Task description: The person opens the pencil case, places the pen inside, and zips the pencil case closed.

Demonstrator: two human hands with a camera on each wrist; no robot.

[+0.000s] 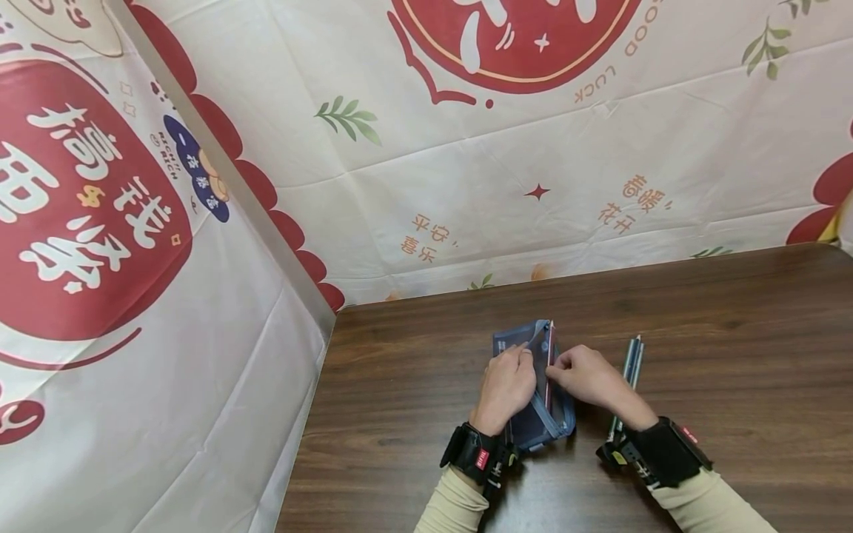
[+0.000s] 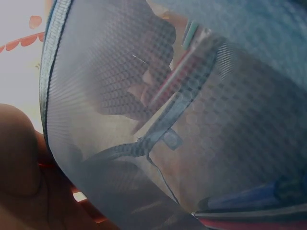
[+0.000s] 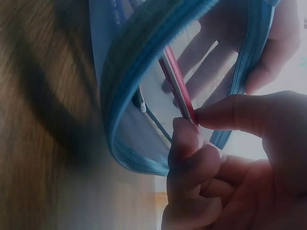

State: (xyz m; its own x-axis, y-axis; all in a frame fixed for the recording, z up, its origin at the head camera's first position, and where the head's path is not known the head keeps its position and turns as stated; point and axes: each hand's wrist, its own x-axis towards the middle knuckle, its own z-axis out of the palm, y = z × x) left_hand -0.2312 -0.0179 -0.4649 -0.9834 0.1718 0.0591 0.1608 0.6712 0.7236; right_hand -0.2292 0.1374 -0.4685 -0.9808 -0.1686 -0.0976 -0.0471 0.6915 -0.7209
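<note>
A blue mesh pencil pouch (image 1: 529,429) with its zipper open is on the table, and my left hand (image 1: 506,385) grips its side. In the right wrist view the blue zipper rim (image 3: 117,134) gapes wide, and left-hand fingers show through the mesh. My right hand (image 1: 589,377) pinches the end of a slim red pencil (image 3: 177,81) between thumb and forefinger at the pouch mouth. The rest of that pencil runs inside the pouch. A blue pen (image 2: 249,199) also lies within, seen through the mesh in the left wrist view.
Green pencils (image 1: 633,363) lie on the brown wooden table (image 1: 733,348) to the right, partly under my right forearm. A white printed cloth (image 1: 506,170) hangs behind the table, and another printed cloth (image 1: 220,355) covers the left side.
</note>
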